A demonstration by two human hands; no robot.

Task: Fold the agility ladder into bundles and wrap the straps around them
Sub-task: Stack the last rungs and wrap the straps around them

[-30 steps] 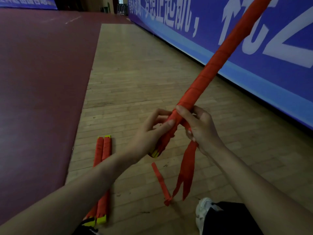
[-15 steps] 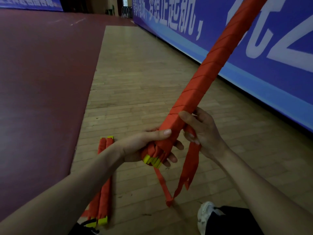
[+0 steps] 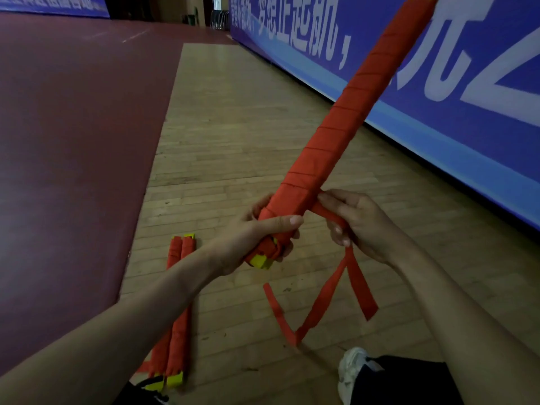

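The long red bundle [image 3: 330, 147] has yellow ends and slants up over the floor [image 3: 233, 127]. The left hand [image 3: 251, 238] grips its low end. The right hand [image 3: 362, 223] holds the strap [image 3: 325, 212], now pulled out sideways, not hanging straight down.

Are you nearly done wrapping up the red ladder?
Nearly, it seems. Done: two wrapped bundles lie on the floor. In hand: the left hand grips the low end of a third bundle, wound almost all the way down, while the right hand pinches the strap. Left: the loose tails hanging below need winding and tucking.
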